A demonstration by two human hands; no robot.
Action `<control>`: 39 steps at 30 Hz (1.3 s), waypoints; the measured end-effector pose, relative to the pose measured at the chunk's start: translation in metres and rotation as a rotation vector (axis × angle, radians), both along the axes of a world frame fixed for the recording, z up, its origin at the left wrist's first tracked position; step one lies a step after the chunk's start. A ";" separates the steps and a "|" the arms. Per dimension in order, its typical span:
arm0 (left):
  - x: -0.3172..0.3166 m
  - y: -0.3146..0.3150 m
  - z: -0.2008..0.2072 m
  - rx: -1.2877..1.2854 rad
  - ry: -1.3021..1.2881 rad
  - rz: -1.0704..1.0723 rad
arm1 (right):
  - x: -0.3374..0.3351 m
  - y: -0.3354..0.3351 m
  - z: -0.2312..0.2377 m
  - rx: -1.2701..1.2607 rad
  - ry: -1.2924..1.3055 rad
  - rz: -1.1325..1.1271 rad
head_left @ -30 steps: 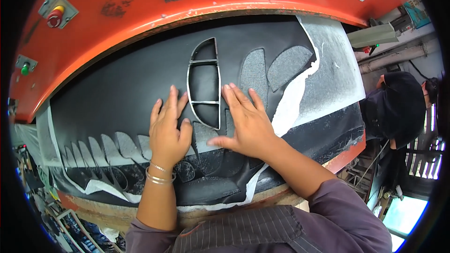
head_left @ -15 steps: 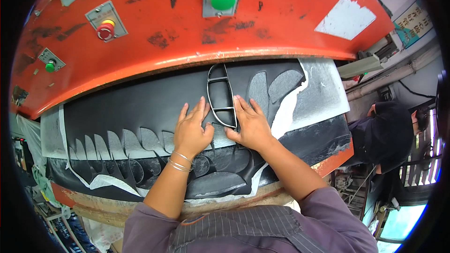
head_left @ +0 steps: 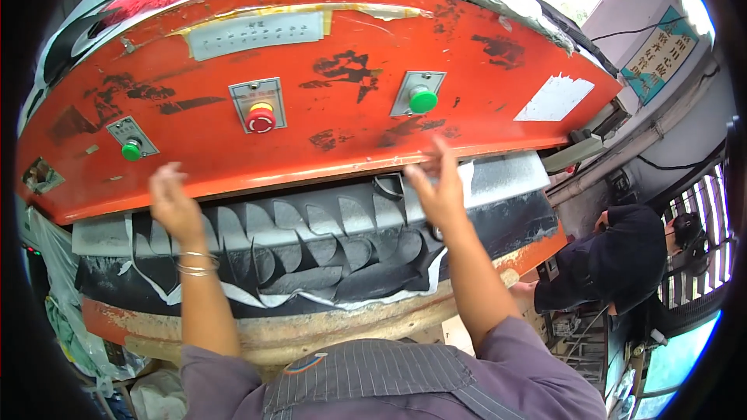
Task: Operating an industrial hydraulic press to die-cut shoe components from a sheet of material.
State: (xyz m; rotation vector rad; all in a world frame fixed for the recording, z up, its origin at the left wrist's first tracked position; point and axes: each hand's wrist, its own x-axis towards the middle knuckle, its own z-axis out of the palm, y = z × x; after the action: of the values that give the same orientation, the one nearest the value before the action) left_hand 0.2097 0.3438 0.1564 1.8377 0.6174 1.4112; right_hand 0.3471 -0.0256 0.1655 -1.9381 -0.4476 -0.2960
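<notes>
Left hand (head_left: 173,198) and right hand (head_left: 440,187) are both up in the air from where I stand, raised in front of the lower edge of a big orange machine beam (head_left: 327,136). The left one is blurred, its fingers close together and loosely bent, apparently gripping nothing, below and a little right of the left green button (head_left: 131,149). The right one is spread, thumb and fingers well apart, under the right green button (head_left: 422,101); I can't tell whether it touches the beam. Just left of that thumb, the rounded near end of a metal cutting die (head_left: 388,194) peeks out on the black sheet (head_left: 334,193), the rest of it hidden beneath the beam. Along the sheet's near part run rows of curved cut-outs, grey showing in several of them, and a ragged white edge (head_left: 366,305) trails toward the worker. A pale board (head_left: 506,179) sticks out past the right forearm. Between the two green buttons, nearer the left one, sits a red stop button (head_left: 261,117) with a yellow collar. Off to the right, well apart, another person in black (head_left: 622,257) bends forward.
</notes>
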 end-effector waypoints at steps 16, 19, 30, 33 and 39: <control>-0.167 -0.143 -0.002 -0.053 0.789 -0.862 | -0.192 -0.006 0.009 -0.822 0.110 0.720; -0.186 -0.190 -0.011 0.148 0.806 -0.851 | -0.226 -0.015 -0.028 -0.857 -0.103 0.657; -0.169 -0.199 -0.053 0.219 0.759 -0.724 | -0.207 -0.013 -0.052 -0.972 -0.038 0.669; -0.159 -0.185 -0.054 0.122 0.812 -0.872 | -0.152 -0.003 -0.026 -0.918 0.322 0.685; -0.085 -0.152 -0.049 -0.135 0.832 -0.966 | -0.011 0.034 -0.046 -0.807 0.351 -0.097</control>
State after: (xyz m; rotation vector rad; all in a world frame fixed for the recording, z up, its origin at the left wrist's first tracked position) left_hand 0.1250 0.1913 0.1072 2.1137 0.1121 -0.0404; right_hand 0.3360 0.0085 0.1192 -2.7356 -0.2511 0.2081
